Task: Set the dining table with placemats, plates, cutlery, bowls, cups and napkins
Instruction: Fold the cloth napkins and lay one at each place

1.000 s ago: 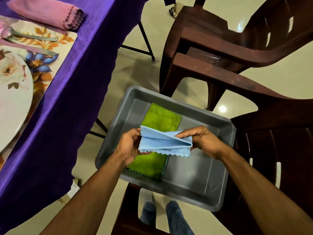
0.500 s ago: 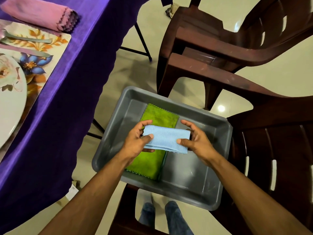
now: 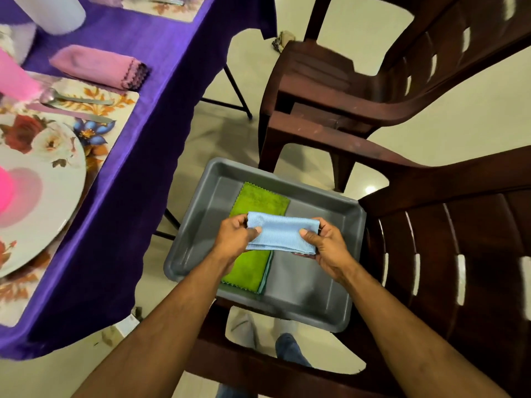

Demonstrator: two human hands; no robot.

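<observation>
A folded light blue napkin (image 3: 283,231) is held flat above a grey tray (image 3: 310,294). My left hand (image 3: 234,239) pinches its left end and my right hand (image 3: 323,247) pinches its right end. Under it in the tray lies a green napkin (image 3: 253,264) on top of a teal one. On the purple table (image 3: 149,133) at the left sit a floral placemat (image 3: 115,110), a floral plate (image 3: 37,179), a spoon (image 3: 77,99), a knife (image 3: 86,117) and a folded pink napkin (image 3: 97,67).
The tray rests on the arms of a dark brown plastic chair (image 3: 448,254); a second such chair (image 3: 373,76) stands behind it. A white cup (image 3: 54,12) and pink items stand on the table at the far left. Tiled floor lies between table and chairs.
The blue napkin went from half-open folds to a flat narrow strip between both hands. The view swung left and up, showing more of the table.
</observation>
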